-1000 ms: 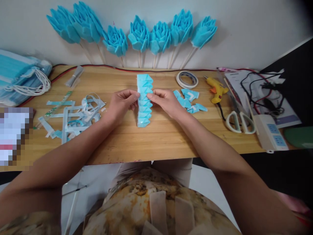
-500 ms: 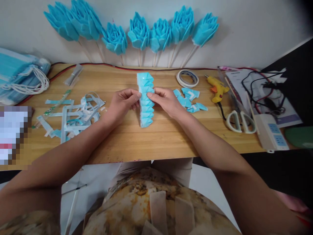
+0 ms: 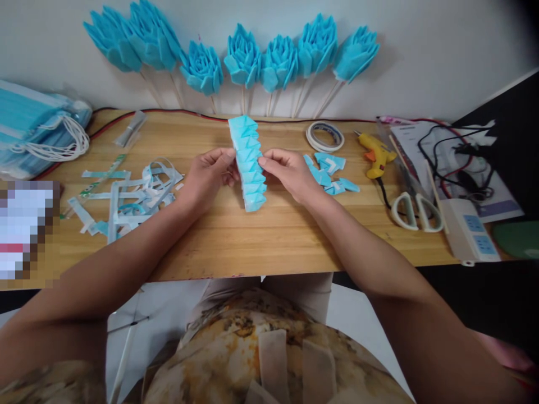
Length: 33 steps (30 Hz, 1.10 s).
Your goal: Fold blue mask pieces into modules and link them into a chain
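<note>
A strip of folded blue petals (image 3: 249,163), made of several overlapping pointed pieces, is held upright above the table in the middle of the head view. On its left edge my left hand (image 3: 213,171) pinches it between thumb and fingers. My right hand (image 3: 286,171) pinches the pointed right edge at about mid-height. Loose folded blue pieces (image 3: 330,171) lie just beyond my right hand. Left of my left hand is a heap of cut white and pale blue strips (image 3: 138,193).
Several blue fabric flowers (image 3: 240,56) on sticks lean along the wall. To the right lie a tape roll (image 3: 325,137), a yellow glue gun (image 3: 376,156), scissors (image 3: 415,212) and a power strip (image 3: 469,230). Packed face masks (image 3: 37,126) and a blurred-out device (image 3: 23,230) are at left.
The petal strip has tilted, its top leaning left and its lower end rising slightly. Both hands keep their pinch on it. The whole view has shifted a little.
</note>
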Motion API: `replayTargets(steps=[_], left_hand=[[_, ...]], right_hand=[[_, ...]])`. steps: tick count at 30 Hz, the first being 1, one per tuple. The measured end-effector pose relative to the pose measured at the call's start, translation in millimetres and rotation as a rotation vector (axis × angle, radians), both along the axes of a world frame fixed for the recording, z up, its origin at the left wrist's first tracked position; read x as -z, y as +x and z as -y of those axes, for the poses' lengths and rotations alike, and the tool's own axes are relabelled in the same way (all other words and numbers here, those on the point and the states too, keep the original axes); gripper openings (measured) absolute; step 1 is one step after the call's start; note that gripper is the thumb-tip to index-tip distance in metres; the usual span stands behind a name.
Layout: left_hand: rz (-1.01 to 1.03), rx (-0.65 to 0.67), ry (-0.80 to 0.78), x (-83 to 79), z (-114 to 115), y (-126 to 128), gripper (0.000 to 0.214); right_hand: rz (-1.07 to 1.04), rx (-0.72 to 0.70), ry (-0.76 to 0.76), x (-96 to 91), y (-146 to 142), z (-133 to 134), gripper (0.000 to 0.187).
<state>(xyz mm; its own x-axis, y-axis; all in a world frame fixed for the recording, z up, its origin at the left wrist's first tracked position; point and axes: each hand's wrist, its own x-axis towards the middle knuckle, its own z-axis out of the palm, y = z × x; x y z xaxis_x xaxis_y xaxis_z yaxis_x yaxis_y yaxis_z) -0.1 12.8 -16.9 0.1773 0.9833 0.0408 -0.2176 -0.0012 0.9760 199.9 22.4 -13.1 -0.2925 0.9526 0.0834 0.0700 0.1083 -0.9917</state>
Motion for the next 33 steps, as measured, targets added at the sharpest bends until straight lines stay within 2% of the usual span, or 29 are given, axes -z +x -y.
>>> replayTargets(steps=[4, 11, 16, 21, 27, 33], left_hand=[[-0.071, 0.074, -0.013, 1.0, 0.3, 0.7, 0.055], [-0.179, -0.003, 0.005, -0.9, 1.5, -0.4, 0.029], [-0.18, -0.004, 0.03, -1.3, 2.6, 0.9, 0.026], [-0.141, 0.04, 0.03, 0.1, 3.1, 1.2, 0.021], [-0.116, 0.03, -0.013, -2.9, 3.1, 0.8, 0.026], [-0.136, 0.053, 0.027, -0.3, 2.8, 0.9, 0.039]], right_hand=[[-0.009, 0.067, 0.025, -0.5, -0.4, -1.3, 0.046], [-0.009, 0.045, 0.039, -1.2, 0.2, -0.7, 0.057], [-0.009, -0.046, 0.02, 0.1, 0.5, 1.5, 0.059], [0.0, -0.048, 0.021, 3.4, 1.9, -0.3, 0.059], [-0.007, -0.042, 0.054, 2.0, 3.1, -1.8, 0.057], [0.016, -0.019, 0.027, -0.3, 1.8, 0.8, 0.057]])
